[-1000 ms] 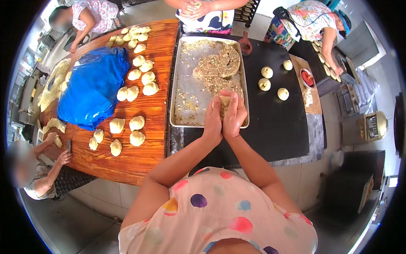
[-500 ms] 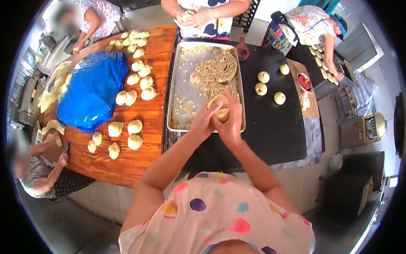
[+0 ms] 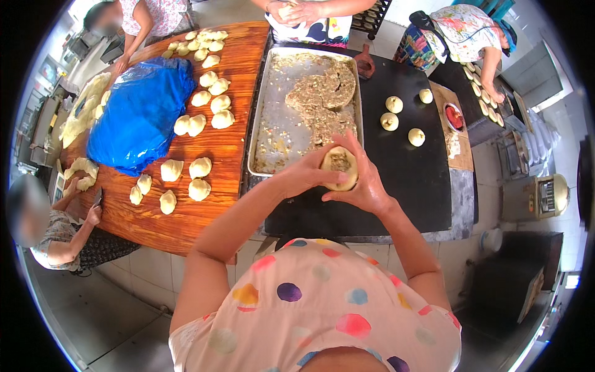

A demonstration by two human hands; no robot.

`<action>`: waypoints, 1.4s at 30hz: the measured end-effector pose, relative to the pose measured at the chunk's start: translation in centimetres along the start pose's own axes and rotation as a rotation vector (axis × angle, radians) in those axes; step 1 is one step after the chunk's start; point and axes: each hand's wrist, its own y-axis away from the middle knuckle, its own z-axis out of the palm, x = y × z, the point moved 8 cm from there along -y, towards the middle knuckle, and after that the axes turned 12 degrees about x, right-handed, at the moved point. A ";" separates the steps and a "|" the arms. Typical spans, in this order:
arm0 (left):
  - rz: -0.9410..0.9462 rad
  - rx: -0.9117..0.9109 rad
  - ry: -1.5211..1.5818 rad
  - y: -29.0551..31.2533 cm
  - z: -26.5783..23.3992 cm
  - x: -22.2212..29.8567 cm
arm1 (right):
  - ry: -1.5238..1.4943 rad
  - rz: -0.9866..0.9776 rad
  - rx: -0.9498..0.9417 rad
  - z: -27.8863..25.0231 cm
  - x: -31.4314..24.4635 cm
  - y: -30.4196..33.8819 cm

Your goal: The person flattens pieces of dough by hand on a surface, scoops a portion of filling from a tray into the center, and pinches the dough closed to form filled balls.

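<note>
A round of dough sits between my two hands at the near right corner of the metal tray. Its open top faces up and shows brownish filling inside. My left hand cups its left side, with the thumb over the near rim. Curled round the right side is my right hand, fingers pointing away from me. Beyond them, a mound of chopped filling lies in the tray's right half, with loose crumbs scattered to the left.
Several closed dough balls stand on the black worktop. Dough pieces and a blue plastic-covered heap occupy the wooden table. A red dish is at right. Co-workers stand around, one holding a knife.
Both hands have moved slightly right and nearer to me with the dough. Its opening is now turned up, showing the filling. The whole view has shifted a little.
</note>
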 end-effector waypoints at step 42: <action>0.158 0.041 0.346 3.2 6.0 5.8 | -0.102 -0.268 0.372 -3.6 -7.1 0.5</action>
